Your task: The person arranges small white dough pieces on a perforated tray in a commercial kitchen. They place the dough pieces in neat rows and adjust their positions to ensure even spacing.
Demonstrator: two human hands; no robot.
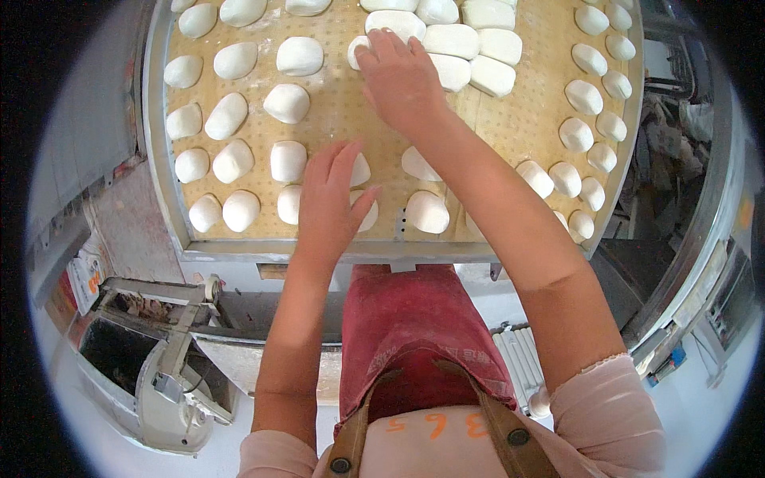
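Many white dough pieces lie on a shallow metal-rimmed tray (215, 251) lined with tan mesh. Higher up, my right hand (400, 77) reaches palm down over the lower left edge of a tight cluster of dough pieces (451, 40). Its fingers touch or cover a small dough piece (357, 52); whether they grip it cannot be told. My left hand (331, 191) hovers low over the tray with fingers apart, partly hiding two dough pieces (362, 170). Spaced rows of dough pieces (227, 116) stand to its left. More pieces (577, 134) line the right side.
The tray's raised metal rim (442, 249) runs just before my red apron (412, 322). At the lower left stands a floury machine (173, 394) with an open hopper. A metal-framed rack or cart (687, 239) with clutter is on the right. A white radiator (519, 358) stands below.
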